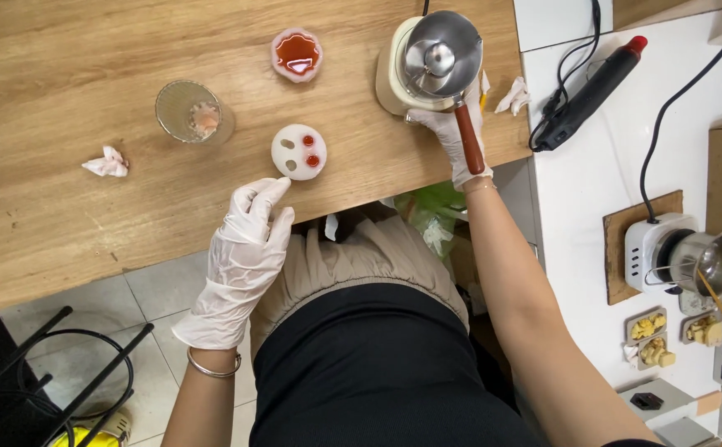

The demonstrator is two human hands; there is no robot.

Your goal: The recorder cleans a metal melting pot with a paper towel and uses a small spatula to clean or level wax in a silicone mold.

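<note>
The right hand has its grip clenched round the red-brown handle of a small steel pot sitting on a cream heater base; the left hand rests released on the worktop edge, fingertips just below a white round mould; two of its cavities look filled red, others seem empty, so pouring appears partly done; beyond it sit a cup of red liquid and a glass.

The light is bright and even where I stand. My hands make only soft, small shadows on the wooden table. The shiny metal pot has bright glare. Everything looks sharp, and the edges bend slightly.
</note>
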